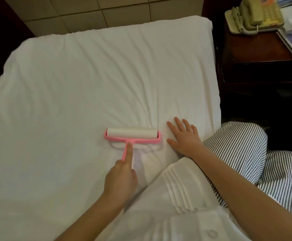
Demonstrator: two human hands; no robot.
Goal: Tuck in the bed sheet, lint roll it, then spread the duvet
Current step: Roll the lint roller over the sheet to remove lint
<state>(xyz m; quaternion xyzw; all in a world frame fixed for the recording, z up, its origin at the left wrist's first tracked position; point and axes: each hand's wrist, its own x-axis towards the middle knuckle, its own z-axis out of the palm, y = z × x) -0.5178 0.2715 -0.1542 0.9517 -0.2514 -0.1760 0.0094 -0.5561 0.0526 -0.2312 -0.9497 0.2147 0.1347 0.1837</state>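
Head view, down onto bed.

- White bed sheet (89, 75) drawn over mattress, lightly creased toward the near right. Far edge against a tiled wall panel (107, 13). Far left corner rounded and falling into dark. Right edge running close beside a dark wood tabletop (256, 54), narrow gap only.
- Pink lint roller (132, 134) lying flat on sheet, near centre of bed, white roll crosswise, handle pointing back toward the person.
- Left hand (122, 176) curled round the handle, index finger laid straight along it toward the roll.
- Right hand (185, 138) flat on sheet just beside the roller's right end, fingers spread, holding nothing. Not touching the roller.
- Wide open sheet to left and beyond the roller. Less room on the right, between right hand and bed edge.
- Striped cloth (246, 153) bunched at the near right edge of bed, under the right forearm. White pleated cloth (176, 197) low in frame between the arms.
- Beige telephone (256, 14) on tabletop, well apart from the hands, papers beside it.
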